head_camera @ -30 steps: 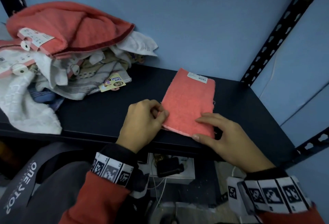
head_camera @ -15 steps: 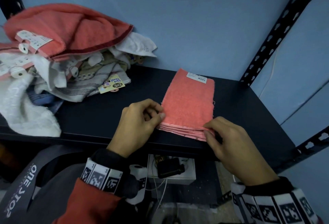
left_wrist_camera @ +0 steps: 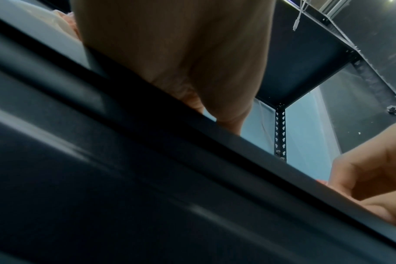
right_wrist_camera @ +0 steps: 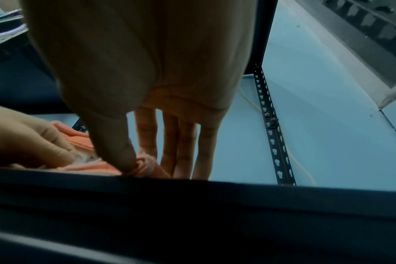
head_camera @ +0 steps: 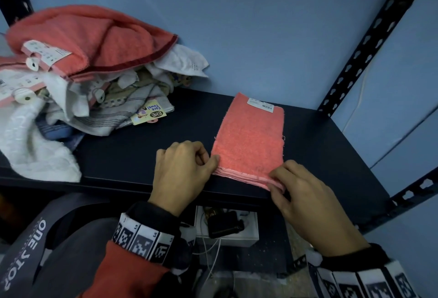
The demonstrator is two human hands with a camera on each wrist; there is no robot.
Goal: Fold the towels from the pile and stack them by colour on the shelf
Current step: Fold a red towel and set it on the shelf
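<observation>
On the shelf (head_camera: 331, 146), both hands pinch the coral towel (head_camera: 251, 141) — right hand's (right_wrist_camera: 133, 89) thumb grip visible only wrist-side.

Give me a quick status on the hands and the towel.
Left hand and right hand each pinch a near corner of the folded coral towel at the shelf edge. Unfolded pile far left, clear of it.

A yellow card tag (head_camera: 148, 114) on a striped towel in the pile (head_camera: 78, 79) read "EME" & "Face Towel", seen upside down. The grey cloth (head_camera: 26, 250) at bottom left carried white letters "ONE STOP", and the marker band (head_camera: 142, 242) on the left wrist showed "L3" & "L4" beside its black-and-white squares. The white label (head_camera: 260, 104) w/ barcode on the folded coral towel (head_camera: 251, 141) and the labels on the pile's red towel were too small to read.
</observation>
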